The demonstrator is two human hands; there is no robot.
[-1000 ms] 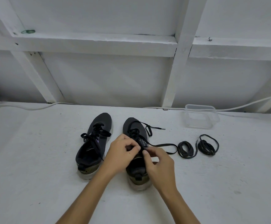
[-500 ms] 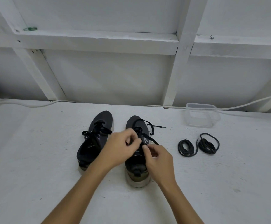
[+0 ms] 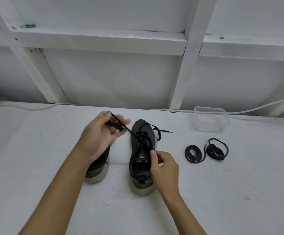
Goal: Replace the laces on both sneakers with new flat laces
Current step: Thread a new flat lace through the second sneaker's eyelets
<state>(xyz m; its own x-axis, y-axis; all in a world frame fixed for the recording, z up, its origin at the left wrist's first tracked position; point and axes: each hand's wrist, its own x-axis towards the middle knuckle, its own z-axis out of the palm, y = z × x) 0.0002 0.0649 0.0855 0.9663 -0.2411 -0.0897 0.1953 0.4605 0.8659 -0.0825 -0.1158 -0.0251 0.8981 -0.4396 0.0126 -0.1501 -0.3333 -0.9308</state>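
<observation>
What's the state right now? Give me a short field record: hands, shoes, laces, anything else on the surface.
left hand: raised above left shoe, grips a pulled-out stretch of old lace
right hand: at right shoe, fingers curled by the tongue; what it pinches is unclear
right shoe: partly unlaced, one lace end trailing right
left shoe: mostly hidden behind left hand
new laces: two coiled bundles right of the shoes, untouched
container: clear, behind the bundles
cable: white, along the wall
</observation>
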